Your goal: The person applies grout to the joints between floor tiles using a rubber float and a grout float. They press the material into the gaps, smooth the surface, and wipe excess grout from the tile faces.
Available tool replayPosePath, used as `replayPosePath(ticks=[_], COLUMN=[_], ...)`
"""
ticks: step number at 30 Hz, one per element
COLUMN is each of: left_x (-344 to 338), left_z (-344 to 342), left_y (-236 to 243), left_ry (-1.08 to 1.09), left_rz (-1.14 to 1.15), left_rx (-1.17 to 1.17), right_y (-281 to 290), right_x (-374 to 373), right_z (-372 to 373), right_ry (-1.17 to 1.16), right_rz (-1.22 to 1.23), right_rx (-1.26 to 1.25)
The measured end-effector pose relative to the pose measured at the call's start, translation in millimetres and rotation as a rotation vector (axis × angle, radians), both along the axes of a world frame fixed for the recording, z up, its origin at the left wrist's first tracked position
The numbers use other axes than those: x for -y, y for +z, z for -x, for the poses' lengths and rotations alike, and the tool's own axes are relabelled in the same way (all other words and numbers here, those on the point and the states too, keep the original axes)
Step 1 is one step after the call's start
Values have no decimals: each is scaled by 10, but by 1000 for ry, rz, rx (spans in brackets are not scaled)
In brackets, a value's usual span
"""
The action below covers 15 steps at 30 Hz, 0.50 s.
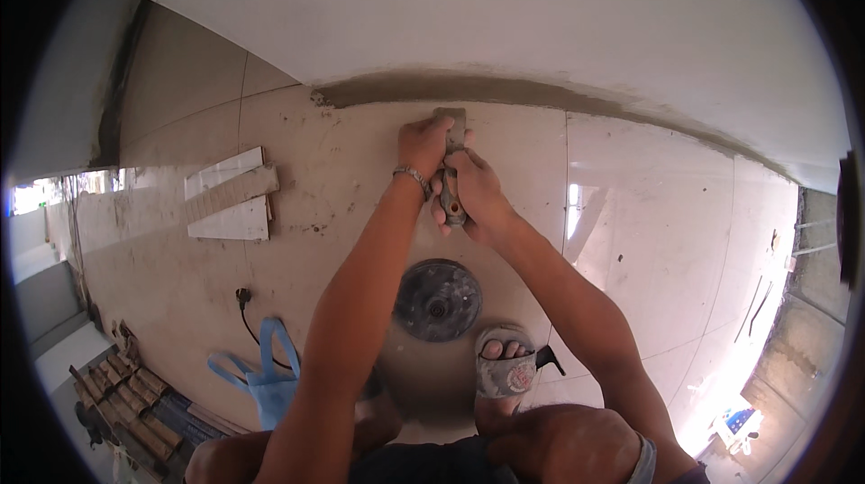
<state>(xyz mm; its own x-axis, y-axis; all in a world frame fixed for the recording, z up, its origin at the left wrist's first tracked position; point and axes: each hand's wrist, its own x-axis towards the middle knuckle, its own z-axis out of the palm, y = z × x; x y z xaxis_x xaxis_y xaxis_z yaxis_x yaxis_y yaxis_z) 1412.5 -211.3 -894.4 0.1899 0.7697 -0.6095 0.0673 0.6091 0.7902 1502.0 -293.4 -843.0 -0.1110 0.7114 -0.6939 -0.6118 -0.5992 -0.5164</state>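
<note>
Both my arms reach forward over the tiled floor [351, 159]. My right hand [479, 188] is closed around the handle of a scraper-like hand tool [455, 114], which is caked in grey and has a hole near its handle's end. My left hand [422, 143] is closed on the tool farther up, its thumb at the grey blade. The blade points away from me, a little short of the grey mortar strip [432, 87] along the foot of the white wall [505, 15]. Fingers cover much of the tool.
Between my forearms and feet sits a round, black, stained disc-shaped object [439, 301]. Tile offcuts [230, 196] lie at left, near a black plug with a cord [242, 296]. A light-blue bag [273, 389] stands beside my left arm. Stacked brown pieces [135, 403] fill the lower left.
</note>
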Motion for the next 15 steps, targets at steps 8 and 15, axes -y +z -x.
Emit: replayPosePath(ticks=[8, 15], left_x=[107, -115], left_z=[88, 46], left_y=[-132, 63], left_ry=[152, 29], left_rz=[53, 38], left_rx=[124, -79], right_y=[71, -16], right_x=[81, -102], right_z=[110, 63], right_ry=[65, 54], right_rz=[18, 2], right_rx=[25, 64])
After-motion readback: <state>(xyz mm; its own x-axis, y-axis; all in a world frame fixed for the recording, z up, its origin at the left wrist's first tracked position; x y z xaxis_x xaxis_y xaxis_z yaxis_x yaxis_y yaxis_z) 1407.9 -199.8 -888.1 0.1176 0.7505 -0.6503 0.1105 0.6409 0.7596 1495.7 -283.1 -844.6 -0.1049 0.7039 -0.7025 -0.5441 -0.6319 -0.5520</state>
